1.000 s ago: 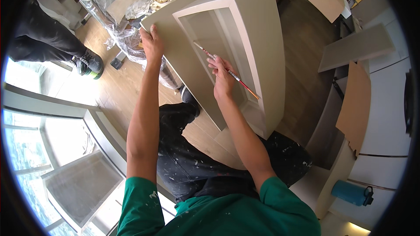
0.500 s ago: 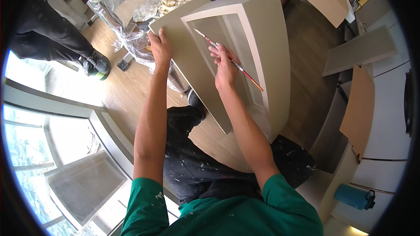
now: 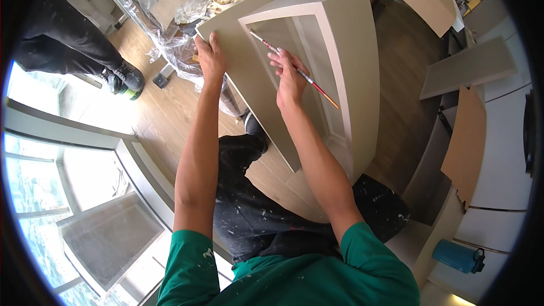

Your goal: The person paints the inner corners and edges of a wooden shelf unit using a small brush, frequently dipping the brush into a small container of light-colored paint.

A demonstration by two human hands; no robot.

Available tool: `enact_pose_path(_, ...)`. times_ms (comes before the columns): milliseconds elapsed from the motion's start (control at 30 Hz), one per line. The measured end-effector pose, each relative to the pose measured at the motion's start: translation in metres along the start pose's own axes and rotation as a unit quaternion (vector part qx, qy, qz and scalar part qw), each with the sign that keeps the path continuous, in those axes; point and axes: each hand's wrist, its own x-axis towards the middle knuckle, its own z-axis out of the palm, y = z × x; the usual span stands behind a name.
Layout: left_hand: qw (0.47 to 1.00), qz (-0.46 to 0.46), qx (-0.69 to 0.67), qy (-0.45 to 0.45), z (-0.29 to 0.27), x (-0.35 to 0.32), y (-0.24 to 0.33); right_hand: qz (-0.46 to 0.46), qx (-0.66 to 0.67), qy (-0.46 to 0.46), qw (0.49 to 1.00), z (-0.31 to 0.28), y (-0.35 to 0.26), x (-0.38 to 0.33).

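Two dark-trousered legs of another person (image 3: 68, 39) stand at the far left, apart from clear crumpled plastic sheeting (image 3: 175, 59). Next comes the left hand (image 3: 211, 61), curled around the edge of a flat beige panel (image 3: 246, 71); should that hold loosen, the panel might swing or slip (whether hinges join it to anything, I cannot tell). To its right, a slim paintbrush with a red-and-orange handle (image 3: 324, 94) slants across the opening of a beige box-shaped cabinet (image 3: 357, 79), its pale tip up and to the left. The right hand (image 3: 291, 79) pinches it mid-length between thumb and fingers. Whether the tip touches anything is unclear. A jolt from the panel or a twist of the wrist could drag the brush off line or knock its orange end against the cabinet's pale frame (image 3: 331, 51). Farther right, torn brown cardboard (image 3: 464, 141) and a teal bottle (image 3: 455, 256) sit well apart from both hands.
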Motion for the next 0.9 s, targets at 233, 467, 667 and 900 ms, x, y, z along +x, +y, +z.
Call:
enact_pose_path(233,1.0,0.016,0.002,0.025,0.004,0.005,-0.014,0.024,-0.015,0.021,0.999,-0.023,0.008,-0.013)
enact_pose_path(467,1.0,0.01,-0.016,0.006,0.004,0.004,-0.01,0.034,-0.028,0.032,0.999,-0.042,0.01,-0.026)
enact_pose_path(667,1.0,0.011,-0.015,0.007,0.003,0.006,-0.013,0.028,-0.032,0.035,0.998,-0.054,0.016,-0.032)
enact_pose_path(900,1.0,0.008,-0.01,0.006,0.003,0.006,-0.012,0.035,-0.043,0.051,0.997,-0.067,0.022,-0.039)
